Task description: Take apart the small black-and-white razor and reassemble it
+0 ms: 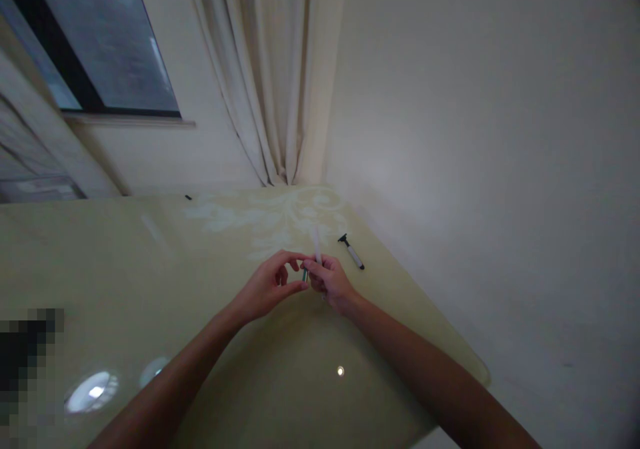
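My left hand [273, 282] is curled, with the thumb and index finger at the two ends of a small piece with blue, white and dark stripes [305, 274]; its kind is too small to make out. My right hand [331, 281] is closed on a slim whitish stick [317, 244] that points away from me. The fingertips of both hands meet over the table, and the striped piece sits right between them. Just beyond my right hand lies a razor [352, 252] with a black head and a grey handle.
The glossy pale-green table [210, 269] has a white floral pattern at its far corner. Near its back edge lies a small black piece [188, 197]. A plain wall [475, 169] borders the right side; a beige curtain [265, 69] and a window [110, 42] stand behind.
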Demonstrator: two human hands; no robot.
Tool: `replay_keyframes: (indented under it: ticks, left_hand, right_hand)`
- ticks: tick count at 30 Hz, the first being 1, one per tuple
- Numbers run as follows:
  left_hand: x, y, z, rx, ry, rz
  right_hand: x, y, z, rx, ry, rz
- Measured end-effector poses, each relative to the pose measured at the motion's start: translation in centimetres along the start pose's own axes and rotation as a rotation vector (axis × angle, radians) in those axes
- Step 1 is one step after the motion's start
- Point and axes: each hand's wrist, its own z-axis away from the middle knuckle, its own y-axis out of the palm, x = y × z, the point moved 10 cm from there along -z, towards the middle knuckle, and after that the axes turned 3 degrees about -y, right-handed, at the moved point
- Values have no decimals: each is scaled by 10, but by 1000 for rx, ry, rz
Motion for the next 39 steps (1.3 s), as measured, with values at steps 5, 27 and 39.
replay_keyframes:
  ticks: [5, 27, 39]
  left_hand:
    - [-8, -3, 0, -34, 28, -43]
    - [-21, -22, 2, -109, 125, -268]
    - [-31, -64, 3, -239, 147, -246]
  right_hand:
    - [1, 2, 1, 6, -1, 2]
    - [0, 10, 1, 107, -9, -6]
    - [65, -6, 14, -69, -596, 681]
